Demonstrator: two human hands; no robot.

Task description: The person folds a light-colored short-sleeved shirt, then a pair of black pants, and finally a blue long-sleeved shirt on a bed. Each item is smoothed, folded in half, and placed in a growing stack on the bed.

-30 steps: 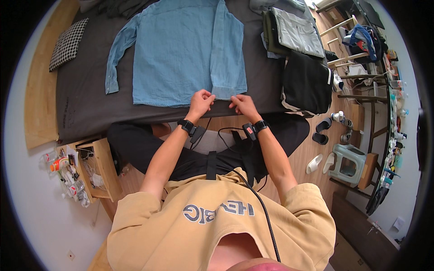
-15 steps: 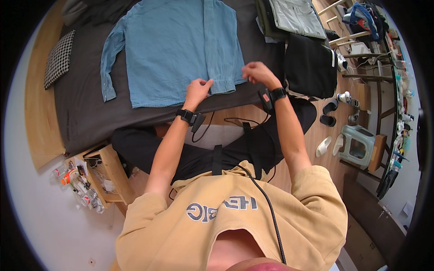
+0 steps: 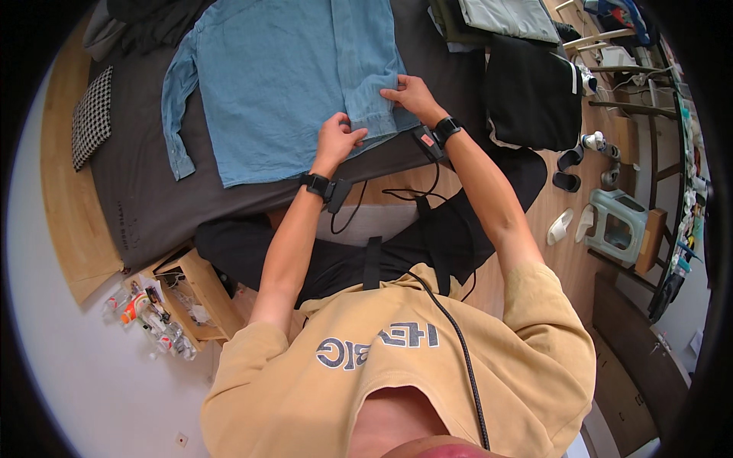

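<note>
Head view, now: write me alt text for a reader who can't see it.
A person's left hand is by the cuff, the right hand at the edge, of a sleeve laid along a blue shirt on a dark bed. A folded black garment lies right, a checked cushion left.

The top edge cut off the shirt and the pale garment. The left hand hid some hem; whether it gripped cloth was unclear. Clutter at far right was too small to tell.
</note>
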